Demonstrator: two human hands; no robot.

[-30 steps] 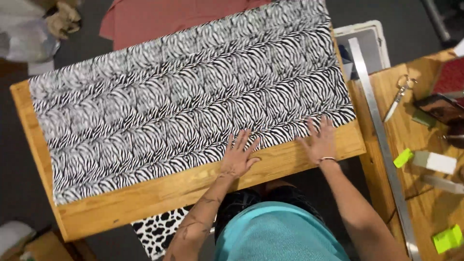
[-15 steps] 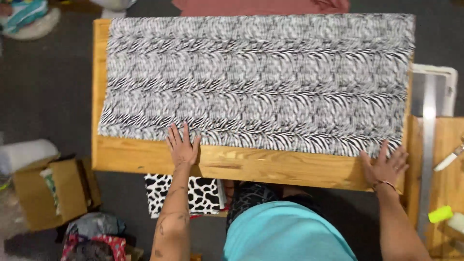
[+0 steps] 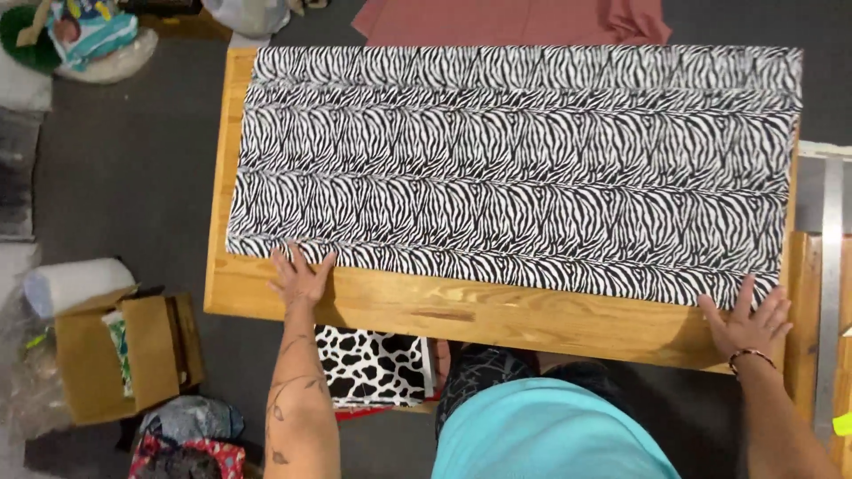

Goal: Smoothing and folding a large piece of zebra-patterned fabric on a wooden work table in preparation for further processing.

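Zebra-print fabric (image 3: 515, 168) lies flat on desk (image 3: 444, 310), left hand (image 3: 300, 277) and right hand (image 3: 747, 324) now spread wider apart than before, palms open, pressing its lower edge, gripping nothing.

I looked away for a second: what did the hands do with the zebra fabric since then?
Both hands slid apart along the near edge: left hand to the left corner, right hand to the right. Nothing gripped or released; the zebra fabric stays flat on the wooden table.
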